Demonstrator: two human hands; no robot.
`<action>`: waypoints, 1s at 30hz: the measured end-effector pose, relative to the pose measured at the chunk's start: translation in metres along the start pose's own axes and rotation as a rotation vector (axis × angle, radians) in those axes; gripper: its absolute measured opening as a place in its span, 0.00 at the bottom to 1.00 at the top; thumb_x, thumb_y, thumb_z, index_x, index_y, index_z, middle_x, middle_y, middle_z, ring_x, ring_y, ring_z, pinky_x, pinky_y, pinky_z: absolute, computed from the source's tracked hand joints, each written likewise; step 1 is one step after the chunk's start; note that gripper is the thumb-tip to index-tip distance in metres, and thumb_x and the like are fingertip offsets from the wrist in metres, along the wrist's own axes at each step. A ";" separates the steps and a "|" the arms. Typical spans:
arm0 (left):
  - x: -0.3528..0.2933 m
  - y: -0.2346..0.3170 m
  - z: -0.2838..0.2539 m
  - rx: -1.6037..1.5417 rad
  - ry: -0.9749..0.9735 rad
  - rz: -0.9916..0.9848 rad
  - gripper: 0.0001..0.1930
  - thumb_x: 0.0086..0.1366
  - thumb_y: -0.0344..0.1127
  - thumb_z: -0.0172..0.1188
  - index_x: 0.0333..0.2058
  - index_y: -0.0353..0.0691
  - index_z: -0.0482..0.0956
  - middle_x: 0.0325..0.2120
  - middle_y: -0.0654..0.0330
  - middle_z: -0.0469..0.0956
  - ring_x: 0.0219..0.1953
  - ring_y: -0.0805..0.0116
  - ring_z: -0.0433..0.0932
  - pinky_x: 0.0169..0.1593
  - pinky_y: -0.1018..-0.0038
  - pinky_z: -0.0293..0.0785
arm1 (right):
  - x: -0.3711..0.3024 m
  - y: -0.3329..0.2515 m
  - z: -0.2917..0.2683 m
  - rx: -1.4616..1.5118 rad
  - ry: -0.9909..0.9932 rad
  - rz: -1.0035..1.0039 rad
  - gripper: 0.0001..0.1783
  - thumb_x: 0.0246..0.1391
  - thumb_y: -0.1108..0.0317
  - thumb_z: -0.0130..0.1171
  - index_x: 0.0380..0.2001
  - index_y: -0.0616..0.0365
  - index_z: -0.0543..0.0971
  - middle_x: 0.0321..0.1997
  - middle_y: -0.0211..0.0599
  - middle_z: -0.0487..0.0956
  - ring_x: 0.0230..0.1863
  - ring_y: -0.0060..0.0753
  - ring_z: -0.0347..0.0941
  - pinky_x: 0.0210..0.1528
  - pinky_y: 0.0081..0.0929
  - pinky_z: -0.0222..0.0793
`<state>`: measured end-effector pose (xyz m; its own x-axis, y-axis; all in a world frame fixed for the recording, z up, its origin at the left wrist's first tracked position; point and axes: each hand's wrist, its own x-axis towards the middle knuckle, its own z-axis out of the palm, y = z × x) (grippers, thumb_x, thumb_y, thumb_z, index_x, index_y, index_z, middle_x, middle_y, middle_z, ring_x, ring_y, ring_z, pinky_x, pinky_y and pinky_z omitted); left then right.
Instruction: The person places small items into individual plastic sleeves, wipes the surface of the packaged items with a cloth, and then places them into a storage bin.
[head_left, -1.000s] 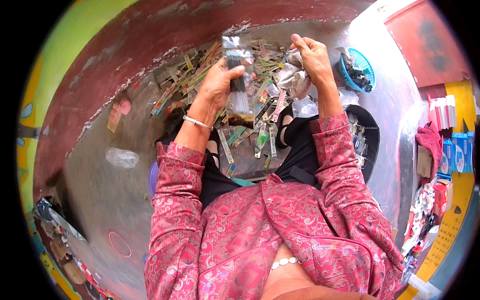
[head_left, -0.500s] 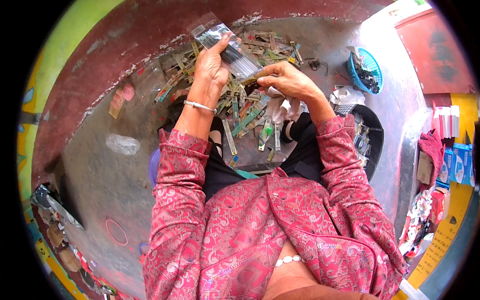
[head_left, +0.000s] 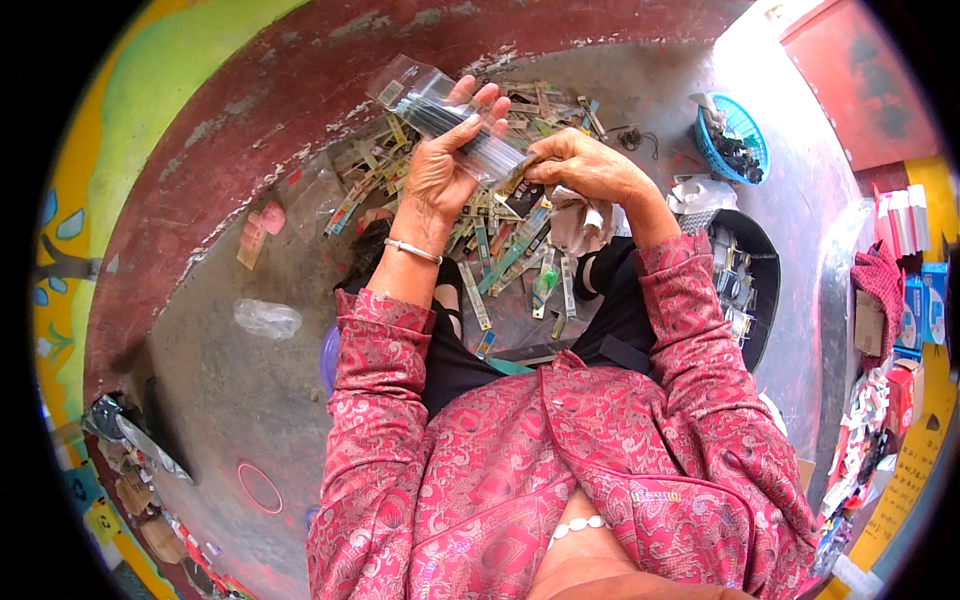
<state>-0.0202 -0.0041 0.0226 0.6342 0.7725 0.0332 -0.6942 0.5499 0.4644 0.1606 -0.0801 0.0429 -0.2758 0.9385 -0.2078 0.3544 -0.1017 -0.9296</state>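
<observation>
In my left hand (head_left: pixel 446 165) is a clear plastic bag (head_left: pixel 405 80) with several thin dark sticks inside. My thumb presses on top of it while the other fingers reach out beneath and past its far side. My right hand (head_left: pixel 592 165) pinches the near right end of the bag, where something small and brownish shows; I cannot make out what it is. Just below the right hand hangs a crumpled whitish cloth or wrap (head_left: pixel 582 222). Whether the hand holds that too is hidden. Beneath both hands lies a heap of long narrow packets (head_left: pixel 520 238).
A blue basket (head_left: pixel 711 150) with dark contents stands at the far right. Nearer is a black tub (head_left: pixel 768 290) holding small packed items, with a white plastic bag (head_left: pixel 702 194) beside it. A crumpled clear bag (head_left: pixel 268 318) and a pink ring (head_left: pixel 260 487) lie left on the floor.
My left fingers have straightened and spread behind the bag, which is still held. The right hand keeps its pinch at the bag's end. The whole view has shifted slightly.
</observation>
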 end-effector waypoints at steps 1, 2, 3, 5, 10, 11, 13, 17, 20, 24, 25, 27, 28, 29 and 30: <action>0.001 0.000 -0.001 0.015 0.011 -0.018 0.27 0.57 0.20 0.52 0.57 0.40 0.59 0.54 0.52 0.64 0.57 0.57 0.63 0.58 0.63 0.64 | 0.000 0.002 -0.001 0.011 0.002 0.034 0.11 0.49 0.68 0.54 0.31 0.67 0.77 0.25 0.24 0.74 0.29 0.16 0.66 0.34 0.17 0.64; 0.002 0.000 -0.002 0.067 0.031 0.017 0.26 0.58 0.20 0.51 0.56 0.39 0.60 0.53 0.50 0.65 0.57 0.57 0.63 0.59 0.62 0.63 | 0.000 0.003 -0.003 0.022 0.003 0.068 0.11 0.49 0.68 0.54 0.31 0.67 0.77 0.25 0.24 0.74 0.29 0.16 0.66 0.34 0.17 0.64; 0.002 0.002 -0.001 0.092 0.068 0.038 0.24 0.58 0.20 0.49 0.55 0.39 0.61 0.53 0.51 0.65 0.57 0.57 0.64 0.59 0.60 0.63 | -0.002 -0.004 -0.008 -0.113 0.035 0.080 0.13 0.49 0.66 0.55 0.31 0.66 0.77 0.26 0.26 0.75 0.30 0.19 0.68 0.36 0.19 0.65; 0.002 0.001 -0.002 0.067 0.134 0.098 0.22 0.58 0.19 0.47 0.53 0.39 0.63 0.53 0.52 0.66 0.56 0.56 0.65 0.59 0.57 0.62 | -0.006 -0.006 -0.013 -0.225 0.189 0.061 0.14 0.49 0.63 0.57 0.31 0.65 0.78 0.26 0.29 0.75 0.30 0.21 0.69 0.38 0.21 0.66; 0.006 -0.003 0.008 0.048 0.228 0.088 0.19 0.59 0.20 0.46 0.50 0.38 0.66 0.49 0.52 0.69 0.53 0.57 0.68 0.58 0.57 0.63 | 0.000 -0.010 -0.023 0.004 0.989 -0.165 0.09 0.51 0.65 0.57 0.29 0.61 0.78 0.24 0.28 0.76 0.27 0.16 0.69 0.31 0.17 0.66; 0.006 -0.008 0.010 0.036 0.233 0.071 0.19 0.59 0.20 0.46 0.50 0.37 0.66 0.48 0.52 0.70 0.51 0.57 0.70 0.57 0.57 0.64 | 0.004 -0.024 -0.011 -0.055 1.090 -0.225 0.09 0.51 0.65 0.57 0.28 0.61 0.78 0.23 0.28 0.76 0.27 0.16 0.69 0.31 0.18 0.66; 0.008 -0.018 0.005 0.024 0.205 0.066 0.15 0.64 0.29 0.45 0.49 0.39 0.67 0.48 0.51 0.70 0.51 0.56 0.69 0.58 0.59 0.63 | 0.016 -0.040 0.024 -0.214 1.052 -0.490 0.09 0.52 0.65 0.54 0.31 0.60 0.76 0.28 0.37 0.77 0.31 0.31 0.73 0.36 0.26 0.68; 0.010 -0.008 -0.007 -0.125 0.231 -0.015 0.18 0.67 0.45 0.42 0.49 0.42 0.68 0.51 0.51 0.68 0.55 0.51 0.65 0.58 0.53 0.60 | 0.042 -0.003 0.056 -0.811 0.777 -0.727 0.10 0.43 0.68 0.55 0.32 0.55 0.72 0.37 0.35 0.71 0.41 0.38 0.68 0.41 0.33 0.65; 0.008 0.004 0.001 -0.117 0.206 0.042 0.19 0.68 0.48 0.37 0.48 0.44 0.67 0.52 0.52 0.67 0.55 0.48 0.63 0.58 0.46 0.56 | 0.032 0.001 0.047 -0.996 0.695 -0.838 0.09 0.42 0.69 0.53 0.30 0.53 0.72 0.35 0.32 0.71 0.39 0.33 0.68 0.40 0.30 0.65; 0.008 0.023 -0.003 -0.145 0.216 0.147 0.19 0.68 0.49 0.35 0.49 0.45 0.65 0.52 0.52 0.66 0.56 0.47 0.62 0.57 0.42 0.55 | 0.003 0.010 0.024 -1.131 0.612 -0.725 0.08 0.37 0.72 0.55 0.27 0.53 0.73 0.31 0.32 0.71 0.34 0.34 0.69 0.36 0.30 0.66; 0.005 0.024 0.002 -0.095 0.212 0.160 0.19 0.68 0.49 0.36 0.50 0.46 0.65 0.52 0.52 0.66 0.56 0.47 0.62 0.56 0.42 0.55 | 0.004 0.010 0.013 -1.095 0.699 -0.676 0.08 0.37 0.73 0.55 0.26 0.53 0.74 0.29 0.33 0.71 0.32 0.35 0.69 0.35 0.31 0.67; 0.003 0.019 0.001 -0.082 0.205 0.103 0.19 0.67 0.48 0.38 0.50 0.46 0.65 0.54 0.48 0.63 0.57 0.45 0.60 0.56 0.40 0.54 | 0.000 -0.004 -0.003 -0.690 1.000 -0.548 0.07 0.42 0.74 0.54 0.29 0.58 0.75 0.28 0.38 0.75 0.33 0.39 0.72 0.36 0.32 0.69; 0.002 0.016 0.001 -0.074 0.201 0.074 0.19 0.67 0.48 0.40 0.51 0.46 0.65 0.55 0.47 0.62 0.58 0.44 0.60 0.57 0.40 0.54 | -0.002 -0.015 -0.004 -0.491 1.053 -0.468 0.07 0.44 0.73 0.54 0.30 0.58 0.75 0.30 0.39 0.75 0.34 0.39 0.73 0.37 0.31 0.69; 0.002 0.012 0.002 -0.055 0.167 0.046 0.19 0.67 0.47 0.40 0.53 0.49 0.64 0.55 0.45 0.61 0.58 0.44 0.59 0.56 0.40 0.55 | -0.002 -0.024 -0.003 -0.291 1.099 -0.384 0.07 0.45 0.73 0.55 0.31 0.59 0.75 0.31 0.40 0.76 0.35 0.39 0.73 0.38 0.31 0.69; 0.003 0.007 0.005 -0.031 0.153 0.021 0.20 0.67 0.48 0.40 0.54 0.50 0.63 0.54 0.46 0.63 0.56 0.45 0.61 0.54 0.41 0.57 | 0.002 -0.029 0.000 -0.244 1.083 -0.427 0.07 0.46 0.72 0.56 0.32 0.59 0.74 0.31 0.40 0.76 0.35 0.37 0.74 0.39 0.30 0.68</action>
<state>-0.0214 0.0008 0.0302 0.5616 0.8220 -0.0941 -0.7184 0.5409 0.4375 0.1494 -0.0752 0.0696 0.4440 0.6834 0.5796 0.6105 0.2427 -0.7539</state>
